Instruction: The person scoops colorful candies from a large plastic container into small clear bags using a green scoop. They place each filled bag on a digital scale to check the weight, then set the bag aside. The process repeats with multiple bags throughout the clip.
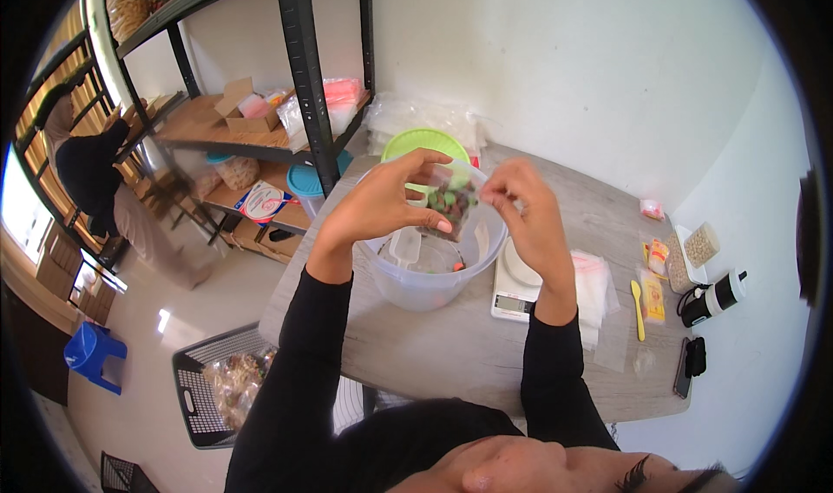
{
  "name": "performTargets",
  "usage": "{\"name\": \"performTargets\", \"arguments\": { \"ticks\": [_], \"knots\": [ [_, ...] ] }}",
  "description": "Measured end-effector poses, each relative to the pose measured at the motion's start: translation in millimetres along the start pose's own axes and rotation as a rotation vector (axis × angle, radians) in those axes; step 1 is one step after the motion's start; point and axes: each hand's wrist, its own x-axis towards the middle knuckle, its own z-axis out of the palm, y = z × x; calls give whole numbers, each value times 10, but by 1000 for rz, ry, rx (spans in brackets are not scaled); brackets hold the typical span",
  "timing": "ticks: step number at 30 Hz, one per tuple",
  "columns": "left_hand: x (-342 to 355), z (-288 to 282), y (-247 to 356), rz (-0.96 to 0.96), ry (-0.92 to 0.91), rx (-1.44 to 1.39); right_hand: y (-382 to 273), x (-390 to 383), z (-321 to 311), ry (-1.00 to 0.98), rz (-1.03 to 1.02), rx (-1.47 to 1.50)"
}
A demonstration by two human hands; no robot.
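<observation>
My left hand (375, 200) is closed on a small clear plastic bag (449, 208) part-filled with brown and green pieces, thumb in front. At the bag's upper right edge my right hand (531, 220) is closed in a pinch; the fingertips are slightly blurred. Both hands are above a translucent plastic tub (415, 292). Inside the tub lie a clear scoop (405, 247) and a few small coloured pieces. To the tub's right stands a white digital scale (514, 287), partly behind my right forearm. Beside it lies a stack of empty clear bags (592, 289).
A bright green lid (425, 143) stands behind the tub. Farther right are a yellow utensil (639, 311), small packets (657, 257), a black-and-white cylinder (718, 299) and a phone (684, 370). A dark crate (195, 406) sits on the floor; shelving (305, 68) and another person (91, 176) are left.
</observation>
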Motion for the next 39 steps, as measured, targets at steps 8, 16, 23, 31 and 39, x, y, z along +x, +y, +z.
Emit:
{"name": "performTargets", "arguments": {
  "ticks": [8, 16, 23, 31, 39],
  "knots": [
    [-10, 31, -20, 27, 0, 95, -55, -19, -22, 63, 115, 149],
    [-11, 10, 43, -45, -71, 114, -98, -12, -29, 35, 107, 290],
    [-28, 1, 31, -4, -84, 134, -114, -6, -9, 48, -60, 263],
    [-118, -131, 78, 105, 158, 25, 204, -228, -571, 584, 207, 244],
    [-263, -268, 199, 91, 227, 1, 1189, -986, -657, 398, 495, 160]
  ]
}}
